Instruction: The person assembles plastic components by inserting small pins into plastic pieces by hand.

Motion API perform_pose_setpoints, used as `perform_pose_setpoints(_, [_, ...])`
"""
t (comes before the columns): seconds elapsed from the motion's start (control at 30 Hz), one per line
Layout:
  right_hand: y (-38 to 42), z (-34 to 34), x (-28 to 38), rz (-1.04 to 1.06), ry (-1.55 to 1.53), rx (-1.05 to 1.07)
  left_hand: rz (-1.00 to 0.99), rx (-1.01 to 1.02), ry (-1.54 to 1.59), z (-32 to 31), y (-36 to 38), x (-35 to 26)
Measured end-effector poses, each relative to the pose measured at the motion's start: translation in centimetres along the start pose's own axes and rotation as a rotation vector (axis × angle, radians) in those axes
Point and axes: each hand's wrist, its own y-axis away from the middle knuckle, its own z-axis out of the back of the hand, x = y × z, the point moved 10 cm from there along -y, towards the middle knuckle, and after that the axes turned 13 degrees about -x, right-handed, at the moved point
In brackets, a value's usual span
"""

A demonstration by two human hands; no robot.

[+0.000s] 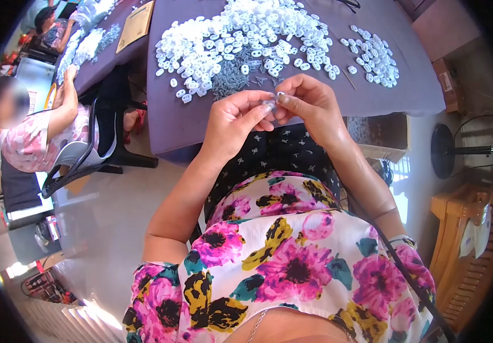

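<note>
Just over the near edge of the purple-grey table (186, 123), my two hands meet with their fingertips close together. My left hand (238, 121) pinches a small whitish plastic piece (269, 105) between thumb and fingers. The fingers of my right hand (309, 106) are closed at the same spot, around a small shiny bit (281, 94) too small to name. Beyond my hands lies a large pile of white two-holed plastic pieces (246, 34), with a heap of small grey parts (229, 78) at its near side.
A smaller group of white pieces (378, 60) lies at the right, beside a thin stick (349, 80). A seated person (46, 131) works at the left, another farther back. A cardboard box (378, 137) stands below the table; a wooden bench (469, 240) is at the right.
</note>
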Motion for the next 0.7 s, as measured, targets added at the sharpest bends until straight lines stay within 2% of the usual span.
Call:
perform_pose_setpoints(0.17, [-0.4, -0.3, -0.4, -0.023, -0.022, 0.005, -0.082, -0.026, -0.036, 0.5, -0.5, 0.6])
perform_pose_setpoints(0.23, [-0.4, -0.4, -0.7, -0.029, -0.040, 0.017, -0.219, -0.075, -0.091, 0.8, -0.4, -0.6])
perform_pose_setpoints(0.27, [-0.3, -0.4, -0.9, -0.030, -0.028, 0.025, -0.216, -0.075, -0.091, 0.8, -0.3, -0.7])
perform_pose_setpoints(0.33, [-0.1, -0.5, -0.9, -0.033, -0.017, 0.033, -0.057, -0.057, 0.009, 0.8, -0.1, -0.1])
perform_pose_setpoints(0.7, [0.5, 0.0, -0.5, -0.025, 0.007, 0.010, -0.052, -0.047, -0.048, 0.6, 0.8, -1.2])
